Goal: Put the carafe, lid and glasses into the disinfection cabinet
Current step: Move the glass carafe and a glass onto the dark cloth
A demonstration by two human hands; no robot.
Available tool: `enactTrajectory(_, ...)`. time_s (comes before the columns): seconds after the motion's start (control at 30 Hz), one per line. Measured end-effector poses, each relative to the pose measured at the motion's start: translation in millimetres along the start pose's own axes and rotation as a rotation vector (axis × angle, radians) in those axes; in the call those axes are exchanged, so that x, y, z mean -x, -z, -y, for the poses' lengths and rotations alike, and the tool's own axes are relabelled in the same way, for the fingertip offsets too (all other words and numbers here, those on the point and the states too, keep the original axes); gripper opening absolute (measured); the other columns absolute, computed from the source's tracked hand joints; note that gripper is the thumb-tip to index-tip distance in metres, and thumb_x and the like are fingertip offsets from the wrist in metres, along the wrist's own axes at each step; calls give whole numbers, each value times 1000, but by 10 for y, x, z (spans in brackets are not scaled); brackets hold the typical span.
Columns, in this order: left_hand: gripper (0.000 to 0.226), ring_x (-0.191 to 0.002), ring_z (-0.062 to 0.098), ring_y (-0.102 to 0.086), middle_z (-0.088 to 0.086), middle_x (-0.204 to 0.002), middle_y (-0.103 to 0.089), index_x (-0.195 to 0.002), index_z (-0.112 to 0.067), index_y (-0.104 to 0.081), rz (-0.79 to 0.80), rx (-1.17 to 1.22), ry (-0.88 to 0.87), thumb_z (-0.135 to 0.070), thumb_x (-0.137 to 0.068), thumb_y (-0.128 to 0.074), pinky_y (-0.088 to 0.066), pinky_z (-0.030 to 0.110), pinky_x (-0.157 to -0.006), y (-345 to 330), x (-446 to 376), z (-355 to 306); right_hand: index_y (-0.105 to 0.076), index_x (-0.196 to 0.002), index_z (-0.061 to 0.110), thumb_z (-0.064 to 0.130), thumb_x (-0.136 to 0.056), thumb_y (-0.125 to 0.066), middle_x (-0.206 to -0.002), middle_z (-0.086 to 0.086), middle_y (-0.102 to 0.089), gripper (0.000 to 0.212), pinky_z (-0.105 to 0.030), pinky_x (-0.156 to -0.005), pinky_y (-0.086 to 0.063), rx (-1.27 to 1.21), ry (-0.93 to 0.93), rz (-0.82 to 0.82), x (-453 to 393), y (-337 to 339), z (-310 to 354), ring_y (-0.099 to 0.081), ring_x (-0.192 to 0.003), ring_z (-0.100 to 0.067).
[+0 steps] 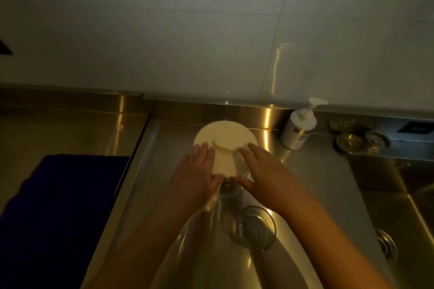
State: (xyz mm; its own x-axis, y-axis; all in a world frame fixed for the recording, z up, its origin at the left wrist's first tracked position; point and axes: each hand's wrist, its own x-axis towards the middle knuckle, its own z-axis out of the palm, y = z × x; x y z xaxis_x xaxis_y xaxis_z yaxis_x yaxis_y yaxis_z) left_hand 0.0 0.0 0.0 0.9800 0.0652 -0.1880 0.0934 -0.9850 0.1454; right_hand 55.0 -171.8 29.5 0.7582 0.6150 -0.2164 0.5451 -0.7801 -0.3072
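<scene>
A dark blue mat (63,206) lies on the steel counter (70,124) at the far left, well clear of the work. Next over, both hands meet at a cream lid (224,141) that tilts up toward the wall, its stem pointing back at the person. The left hand (195,176) cups the stem's left side, fingers spread along it; the right hand (260,171) presses flat against the other side, thumb curled under. So the lid is held between two open palms, not pinched. Under the thumbs there is something clear, maybe the carafe's neck, but it is too dim to tell. A glass (254,226) stands just below the right forearm, nearer that arm. Farther right stand a soap bottle (299,128) and the sink (399,206). No cabinet shows, so the lid has yet to travel.
</scene>
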Motion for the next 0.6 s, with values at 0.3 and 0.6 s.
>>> enactTrajectory(0.3, 61, -145, 20, 5, 7, -158, 3, -149, -13, 5, -68, -97, -98, -40, -101, -21, 0, 33, -115, -9, -471, 133, -26, -144, 15, 43, -95, -46, -150, -6, -29, 60, -32, -109, -23, 51, -37, -147, -429, -84, 44, -25, -137, -21)
enactTrajectory(0.6, 56, -145, 16, -5, 3, -158, -9, -150, -15, -4, -132, -98, -255, -26, -102, -30, 5, 25, -113, -61, -604, 177, -39, -136, 18, 35, -88, -58, -141, -2, -39, 54, -30, -102, -28, 39, -77, -280, -567, -274, 123, -33, -128, -19)
